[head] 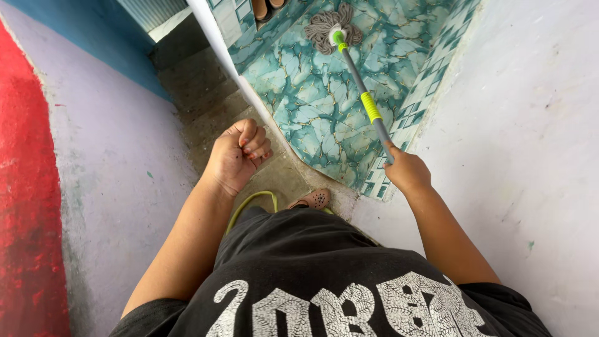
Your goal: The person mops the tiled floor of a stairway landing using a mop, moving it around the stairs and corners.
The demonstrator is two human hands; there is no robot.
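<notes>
Red paint covers the far left of the wall [28, 206], giving way to pale lilac plaster and a blue band higher up. Just right of that, the person's left hand [236, 156] hangs in the air above the bare concrete steps [206, 106], its fingers curled tight into a fist with the thumb folded across; it holds nothing. Below it a loop of yellow-green hose [249, 203] lies on the concrete, beside a brown sandal [314, 199] at the edge of the black printed shirt [324, 274]. Further right spreads the teal marbled tile floor [299, 93], and on it, near the top of the view, rests the grey string head of the mop [332, 26]. Its grey handle with lime-green sleeves runs down and rightward into the right hand [405, 170], whose fingers are wrapped closed around the handle's end. Beyond that hand stands the white wall [530, 125], scuffed and plain.
</notes>
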